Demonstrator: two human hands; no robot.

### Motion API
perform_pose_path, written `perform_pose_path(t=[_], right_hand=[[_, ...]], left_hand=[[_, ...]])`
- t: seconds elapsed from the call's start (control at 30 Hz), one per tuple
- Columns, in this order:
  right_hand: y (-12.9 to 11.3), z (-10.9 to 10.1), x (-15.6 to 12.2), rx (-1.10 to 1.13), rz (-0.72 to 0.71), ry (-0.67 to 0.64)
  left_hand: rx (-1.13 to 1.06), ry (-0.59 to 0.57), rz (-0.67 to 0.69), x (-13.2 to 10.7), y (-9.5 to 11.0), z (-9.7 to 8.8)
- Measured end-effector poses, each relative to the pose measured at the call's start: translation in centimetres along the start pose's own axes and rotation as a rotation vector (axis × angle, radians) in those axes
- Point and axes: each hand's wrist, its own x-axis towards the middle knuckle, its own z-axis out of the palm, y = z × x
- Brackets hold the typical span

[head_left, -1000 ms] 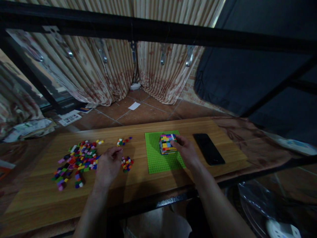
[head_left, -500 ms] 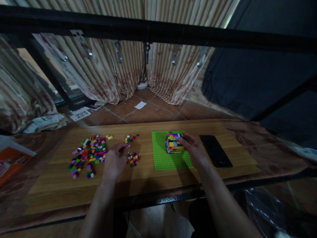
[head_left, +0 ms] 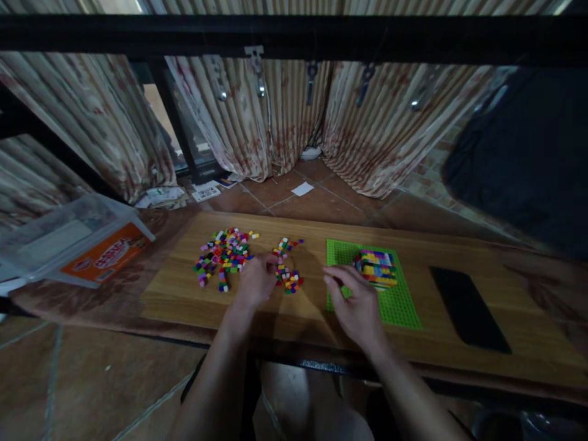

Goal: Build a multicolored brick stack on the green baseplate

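A multicoloured brick block (head_left: 375, 267) stands on a green baseplate (head_left: 395, 306) on the wooden board (head_left: 193, 300). My right hand (head_left: 356, 303) hovers over the baseplate's left edge, off the block, fingers loosely spread and holding nothing I can see. My left hand (head_left: 255, 283) rests curled on the board between a big pile of small coloured bricks (head_left: 223, 254) and a smaller cluster (head_left: 288, 278). Its fingertips are pinched by that cluster; what they hold is hidden.
A black phone (head_left: 468, 309) lies on the board to the right. A clear box with an orange label (head_left: 94, 248) sits at the left. A black metal bar (head_left: 294, 37) crosses overhead. Curtains (head_left: 285, 116) hang behind, over a tiled floor.
My right hand has let go of the brick block and drawn back to the left of it. The left hand stays by the small cluster. The camera has turned left.
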Motion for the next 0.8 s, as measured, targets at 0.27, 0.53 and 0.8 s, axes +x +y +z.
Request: perform_pose_path(t=[0.27, 0.53, 0.8], right_hand=[[1.2, 4.9, 0.6, -0.148, 0.037, -0.288], [1.6, 5.7, 0.3, -0.194, 0.004, -0.363], [2.2, 5.6, 0.4, -0.184, 0.039, -0.288]], left_hand=[[0.094, -0.032, 0.082, -0.8, -0.2, 0.2], [0.178, -0.041, 0.104, -1.2, 1.0, 0.9], [0.098, -0.084, 0.114, -1.2, 0.9, 1.4]])
